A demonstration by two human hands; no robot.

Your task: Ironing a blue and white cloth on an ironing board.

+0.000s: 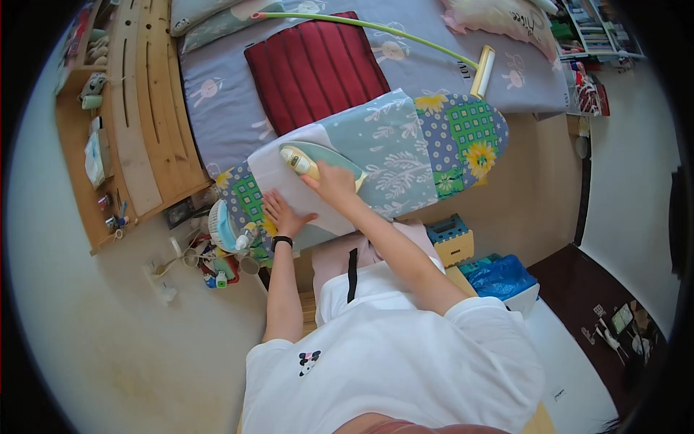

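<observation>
Pale green and cream, the iron (pixel 312 159) sits on the ironing board (pixel 463 137), on a white cloth (pixel 278 173) spread over the board's left half. Its long axis runs slantwise from the cream heel at the far left toward the right hand (pixel 334 182), which covers the near right end with fingers wrapped shut around the handle. The iron thus lies up and to the left of that hand's wrist, flat on its soleplate, not tilted as far as can be seen.

Just to the near left, the left hand (pixel 282 215) rests palm down on the white cloth, fingers spread apart and flat, holding nothing; a black wristband shows at the wrist. It lies close beside the iron but does not touch it, so the right hand is the one on the tool.

Over the middle of the board hangs a grey-green fabric with a white leaf print (pixel 390 152); the board's right end shows a patchwork cover with sunflowers. Beyond the board stands a bed (pixel 217 108) carrying a dark red striped cushion (pixel 314 69) and a long-handled lint roller (pixel 483 72).
</observation>
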